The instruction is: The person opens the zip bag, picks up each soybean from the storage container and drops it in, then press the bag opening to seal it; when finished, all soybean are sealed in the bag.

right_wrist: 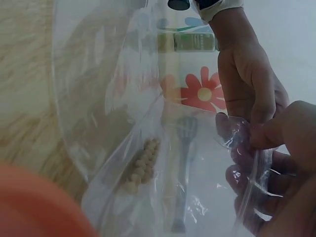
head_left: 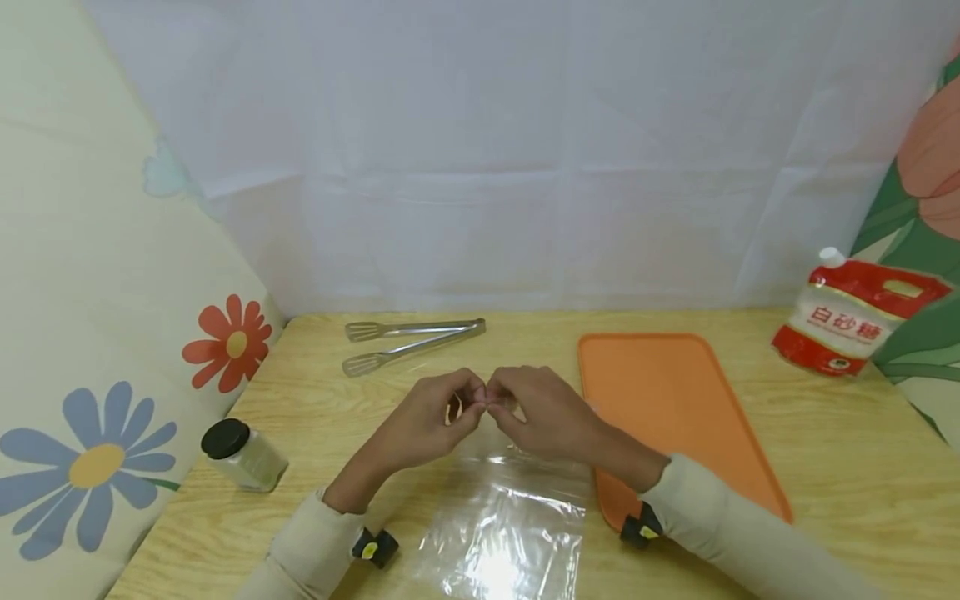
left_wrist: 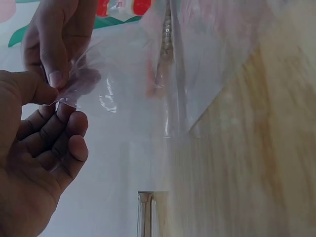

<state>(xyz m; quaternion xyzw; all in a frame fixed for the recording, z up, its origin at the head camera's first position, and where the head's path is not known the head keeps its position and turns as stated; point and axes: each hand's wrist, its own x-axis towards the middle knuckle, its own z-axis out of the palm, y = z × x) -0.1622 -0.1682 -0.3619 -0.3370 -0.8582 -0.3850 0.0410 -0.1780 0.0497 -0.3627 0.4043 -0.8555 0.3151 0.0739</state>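
A clear plastic bag (head_left: 517, 500) hangs from both hands over the table's near middle, light glinting off its creases. My left hand (head_left: 427, 421) pinches its top edge between thumb and forefinger; the other fingers curl loosely below in the left wrist view. Right beside it, fingertips nearly meeting, my right hand (head_left: 551, 412) pinches the same edge. Through the film, the right wrist view shows a cluster of small round beige pieces (right_wrist: 143, 165) low in the bag. They also appear as a narrow column of pieces (left_wrist: 168, 37) in the left wrist view.
Metal tongs (head_left: 420, 337) lie spread behind the hands. An orange tray (head_left: 667, 400) lies right of the bag, partly under the right forearm. A black-lidded jar (head_left: 247, 458) stands at left; a red and white spouted sugar pouch (head_left: 847, 321) stands at the far right.
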